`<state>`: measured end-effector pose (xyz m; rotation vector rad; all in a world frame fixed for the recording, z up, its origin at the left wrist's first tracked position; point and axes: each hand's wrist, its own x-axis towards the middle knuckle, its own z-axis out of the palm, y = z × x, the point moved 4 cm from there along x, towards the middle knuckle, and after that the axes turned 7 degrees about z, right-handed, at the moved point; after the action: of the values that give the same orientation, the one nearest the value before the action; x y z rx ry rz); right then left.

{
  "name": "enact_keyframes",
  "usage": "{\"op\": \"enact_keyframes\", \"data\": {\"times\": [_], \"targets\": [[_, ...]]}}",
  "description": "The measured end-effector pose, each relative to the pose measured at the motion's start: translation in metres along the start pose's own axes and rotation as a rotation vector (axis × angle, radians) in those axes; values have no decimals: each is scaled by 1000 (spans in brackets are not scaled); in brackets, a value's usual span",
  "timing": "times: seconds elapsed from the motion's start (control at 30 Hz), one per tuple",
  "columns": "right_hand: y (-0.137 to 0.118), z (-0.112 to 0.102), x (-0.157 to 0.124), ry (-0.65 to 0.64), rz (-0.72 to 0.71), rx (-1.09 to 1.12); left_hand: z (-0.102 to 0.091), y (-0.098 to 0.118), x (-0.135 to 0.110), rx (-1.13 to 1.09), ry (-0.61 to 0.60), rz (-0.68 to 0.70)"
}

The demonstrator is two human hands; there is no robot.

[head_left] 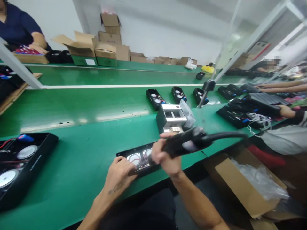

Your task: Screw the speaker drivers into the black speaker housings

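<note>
My right hand (pixel 166 158) is wrapped round a black corded electric screwdriver (pixel 185 142), tilted over an open black speaker case (pixel 137 149). The hand covers the tool's tip and the case's right end. My left hand (pixel 121 171) grips the near left part of that case, fingers curled over its edge. Round silver speaker drivers (pixel 134 159) and small parts show inside. Just behind the case stands a grey metal box with a slotted top (pixel 173 115), a clear plastic bag (pixel 187 112) against its right side.
A larger open speaker case (pixel 44 158) lies at left on the green bench (pixel 79 159). Several similar cases (pixel 154 98) sit on the green line behind. At right are a co-worker's hand (pixel 286 111) and white cables (pixel 261 120). A carton with plastic bags (pixel 244 188) stands low right.
</note>
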<state>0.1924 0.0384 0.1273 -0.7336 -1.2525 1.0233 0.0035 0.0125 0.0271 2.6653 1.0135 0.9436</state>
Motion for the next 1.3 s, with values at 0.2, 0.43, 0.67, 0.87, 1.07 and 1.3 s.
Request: {"op": "enact_keyframes", "data": {"times": [0.2,0.43,0.67,0.87,1.07,1.3], "targets": [[-23,-116,55,610,-238,-234,-12,-2,-14,104,-10,-40],[2,-130,64,452,-85,-317,0,21,19,125,-97,25],[-22,-104,30,230,63,-95,24,29,35,146,-248,-18],[-33,-93,18,286,31,28,28,32,38,155,-226,-29],[-36,-101,25,375,-28,17,27,32,38,156,-235,-21],[-16,-137,61,640,-204,-312,27,37,35,204,-185,-44]]}}
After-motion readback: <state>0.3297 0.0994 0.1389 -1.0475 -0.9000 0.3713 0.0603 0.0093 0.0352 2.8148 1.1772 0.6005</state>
